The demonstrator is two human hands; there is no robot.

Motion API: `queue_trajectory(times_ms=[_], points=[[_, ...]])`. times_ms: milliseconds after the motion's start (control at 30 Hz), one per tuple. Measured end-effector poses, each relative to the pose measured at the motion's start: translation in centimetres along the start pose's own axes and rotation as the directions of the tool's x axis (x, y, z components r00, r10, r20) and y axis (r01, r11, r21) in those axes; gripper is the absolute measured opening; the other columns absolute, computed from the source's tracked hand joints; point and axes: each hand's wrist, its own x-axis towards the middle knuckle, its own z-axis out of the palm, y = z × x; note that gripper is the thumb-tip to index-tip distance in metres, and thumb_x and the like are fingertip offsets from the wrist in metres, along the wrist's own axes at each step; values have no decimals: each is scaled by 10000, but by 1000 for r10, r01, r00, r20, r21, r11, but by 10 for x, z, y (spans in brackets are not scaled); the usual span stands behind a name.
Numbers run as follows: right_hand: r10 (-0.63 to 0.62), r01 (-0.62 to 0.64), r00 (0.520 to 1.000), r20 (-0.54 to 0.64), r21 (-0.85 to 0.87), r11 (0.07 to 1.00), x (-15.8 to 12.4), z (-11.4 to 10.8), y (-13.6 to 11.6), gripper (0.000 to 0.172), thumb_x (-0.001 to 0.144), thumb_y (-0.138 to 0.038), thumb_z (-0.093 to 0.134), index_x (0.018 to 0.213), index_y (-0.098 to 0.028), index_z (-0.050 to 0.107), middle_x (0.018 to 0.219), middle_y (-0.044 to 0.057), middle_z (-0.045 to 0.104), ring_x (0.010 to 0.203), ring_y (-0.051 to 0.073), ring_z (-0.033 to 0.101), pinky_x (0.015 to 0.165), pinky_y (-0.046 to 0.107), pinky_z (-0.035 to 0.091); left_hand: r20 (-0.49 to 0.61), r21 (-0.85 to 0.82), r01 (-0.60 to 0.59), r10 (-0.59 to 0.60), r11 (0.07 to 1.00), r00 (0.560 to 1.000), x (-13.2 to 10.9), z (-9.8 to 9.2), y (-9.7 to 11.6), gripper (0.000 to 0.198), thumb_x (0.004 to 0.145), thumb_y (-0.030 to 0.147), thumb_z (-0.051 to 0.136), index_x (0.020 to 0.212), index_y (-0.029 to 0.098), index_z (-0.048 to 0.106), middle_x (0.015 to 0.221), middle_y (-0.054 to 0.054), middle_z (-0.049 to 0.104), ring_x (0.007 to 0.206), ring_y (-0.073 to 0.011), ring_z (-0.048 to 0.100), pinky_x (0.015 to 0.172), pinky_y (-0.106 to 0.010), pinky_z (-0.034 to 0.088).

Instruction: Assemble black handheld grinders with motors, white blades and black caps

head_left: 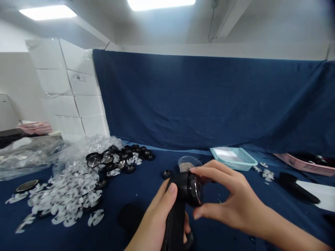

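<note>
My left hand (159, 212) wraps round the handle of a black handheld shower head (178, 209), holding it upright over the table. Its round ribbed end, with a shiny rim (195, 190), faces right. My right hand (230, 195) grips that rim, with fingers over the top and the thumb at the lower edge. Part of the face is hidden by my fingers. Just behind stands a clear bowl (187, 164) of small greyish beads. A small black round part (166, 174) lies to the left of the bowl.
White plastic pieces (70, 195) are heaped at left, with black round caps (131, 157) behind. Clear plastic bags (86, 150) lie beside stacked white boxes (68, 87). At right are a light-blue basket (243, 160), a pink basket (300, 164) and another black handled piece (298, 188).
</note>
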Motion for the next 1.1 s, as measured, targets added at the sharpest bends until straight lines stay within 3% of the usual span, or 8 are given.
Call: queue_trajectory(times_ms=[100, 267, 433, 567, 767, 867, 967, 1100], points=[[239, -217, 965, -108, 184, 959, -6, 8, -2, 558, 685, -388, 846, 1173, -295, 593, 1002, 12, 635, 841, 172, 630, 767, 285, 551, -11, 36, -228, 229, 973, 973, 4, 9, -2, 590, 805, 577, 633, 1294, 266, 521, 692, -28, 678, 570, -164, 588, 542, -250, 451], [532, -502, 846, -4, 325, 801, -10, 15, 4, 366, 840, -523, 657, 1062, -233, 639, 841, 22, 677, 752, 182, 642, 666, 285, 539, -20, 160, -447, 455, 880, 890, 24, 14, -4, 591, 762, 490, 725, 1289, 297, 537, 1100, -59, 665, 713, -170, 591, 700, -272, 455], [381, -320, 912, -149, 323, 891, -13, 14, 20, 689, 798, -491, 723, 1397, -327, 425, 1431, 35, 438, 1269, 233, 463, 1038, 356, 445, -4, 137, -350, 354, 927, 935, 40, 16, -3, 589, 794, 551, 656, 1305, 300, 503, 1030, -52, 656, 695, -176, 568, 635, -279, 456], [492, -441, 867, -80, 337, 832, -12, 14, 28, 335, 898, -445, 618, 1197, -296, 641, 1178, 46, 648, 1107, 229, 604, 950, 356, 505, 18, 148, -406, 408, 902, 913, 44, 16, -4, 577, 763, 488, 721, 1280, 306, 538, 1179, -54, 619, 850, -202, 587, 718, -274, 448], [500, -368, 864, -64, 598, 712, -12, 18, 25, 599, 880, -486, 630, 1418, -392, 382, 1429, 16, 469, 1295, 210, 465, 1053, 363, 420, 27, 178, -439, 442, 881, 897, 45, 11, 2, 564, 782, 487, 704, 1281, 289, 532, 1297, -65, 564, 1199, -312, 477, 949, -334, 383], [521, -491, 835, 176, 665, 563, -16, 16, 24, 448, 913, -523, 554, 1274, -258, 571, 1121, 81, 666, 980, 213, 672, 897, 363, 524, -1, 193, -435, 444, 879, 896, 45, 8, 5, 602, 772, 481, 717, 1304, 293, 508, 1302, -62, 562, 1193, -307, 487, 955, -331, 385], [550, -645, 741, 385, 636, 424, -18, 11, 25, 615, 964, -625, 283, 1130, -170, 663, 943, 123, 698, 727, 209, 701, 665, 350, 566, -17, 193, -431, 443, 881, 897, 43, 8, 7, 648, 756, 480, 734, 1326, 295, 487, 1321, -61, 559, 1205, -302, 491, 974, -325, 393], [499, -431, 864, 64, 605, 669, -13, 6, 24, 605, 816, -470, 714, 1356, -317, 488, 1391, 66, 499, 1250, 245, 502, 1001, 371, 458, -18, 216, -458, 473, 862, 881, 38, 14, 8, 587, 789, 512, 680, 1299, 277, 510, 1338, -67, 560, 1253, -300, 483, 1033, -359, 389]])
